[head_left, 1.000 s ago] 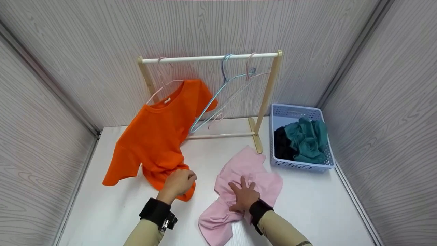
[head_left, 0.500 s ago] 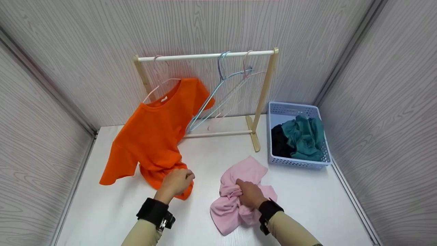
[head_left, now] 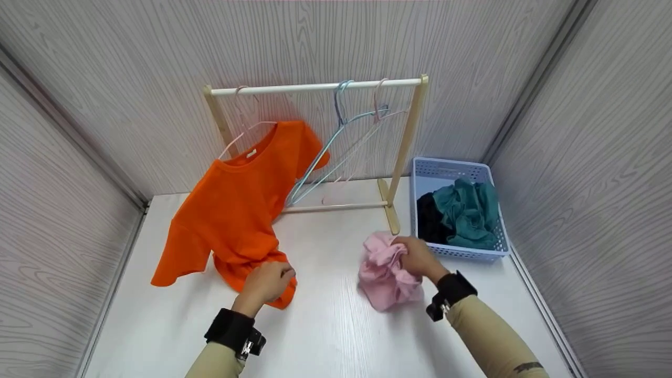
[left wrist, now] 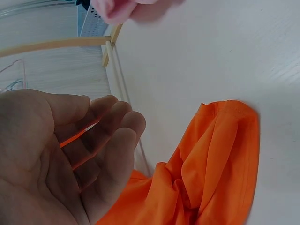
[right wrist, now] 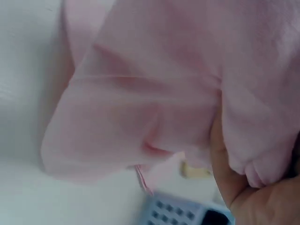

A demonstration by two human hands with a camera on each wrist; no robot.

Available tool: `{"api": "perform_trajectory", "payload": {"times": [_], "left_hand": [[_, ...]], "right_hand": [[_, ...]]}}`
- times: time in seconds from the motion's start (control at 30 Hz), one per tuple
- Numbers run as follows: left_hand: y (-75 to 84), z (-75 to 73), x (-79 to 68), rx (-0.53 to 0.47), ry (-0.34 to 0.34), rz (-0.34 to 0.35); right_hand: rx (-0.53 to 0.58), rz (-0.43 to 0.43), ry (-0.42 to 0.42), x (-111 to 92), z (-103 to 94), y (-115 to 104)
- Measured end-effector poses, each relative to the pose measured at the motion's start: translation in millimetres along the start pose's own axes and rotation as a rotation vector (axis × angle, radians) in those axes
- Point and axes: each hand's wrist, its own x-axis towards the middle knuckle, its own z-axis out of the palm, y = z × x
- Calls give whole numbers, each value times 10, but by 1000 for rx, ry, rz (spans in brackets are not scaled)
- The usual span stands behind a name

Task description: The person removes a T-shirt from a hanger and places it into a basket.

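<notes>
Bunched pink cloth (head_left: pixel 386 278) hangs from my right hand (head_left: pixel 417 257), which grips it just in front of the basket. The right wrist view shows the pink fabric (right wrist: pixel 140 103) filling most of the picture, with the thumb side of the hand around it. My left hand (head_left: pixel 268 283) is over the lower part of an orange T-shirt (head_left: pixel 236 205). In the left wrist view the left hand (left wrist: pixel 70 150) has loosely curved fingers with nothing between them. The T-shirt hangs on a pale pink hanger (head_left: pixel 231 144), its hem crumpled on the table.
A small rack (head_left: pixel 315 87) with wooden posts carries a blue hanger (head_left: pixel 320 155) and a pink hanger (head_left: pixel 378 105) beside the T-shirt. At the right a light blue basket (head_left: pixel 462 254) holds teal cloth (head_left: pixel 470 215) and black cloth (head_left: pixel 433 220). Panelled walls enclose the white table (head_left: pixel 325 336).
My right hand first lay spread on the pink cloth, then gathered it up and moved right and away from me towards the basket. The left hand stays nearly in place.
</notes>
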Motion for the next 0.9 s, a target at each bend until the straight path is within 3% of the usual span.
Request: {"api": "perform_trajectory", "payload": {"times": [0.13, 0.27, 0.37, 0.47, 0.57, 0.73, 0.9], "left_hand": [[-22, 12, -40, -12, 7, -5], [-57, 51, -115, -26, 8, -12], [-81, 86, -169, -42, -14, -22], [-97, 129, -216, -69, -45, -37], [-107, 176, -267, -104, -80, -50], [-119, 232, -358, -132, -144, -62], [-144, 223, -401, -136, -154, -62]], "right_hand": [[23, 104, 176, 256, -550, 79], [58, 140, 364, 456, -1044, 136], [71, 174, 541, 535, -1311, 194], [81, 236, 612, 544, -1432, 304], [57, 279, 526, 465, -1346, 509], [-73, 285, 253, 143, -861, 914], [-160, 322, 29, -129, -479, 1055]]}}
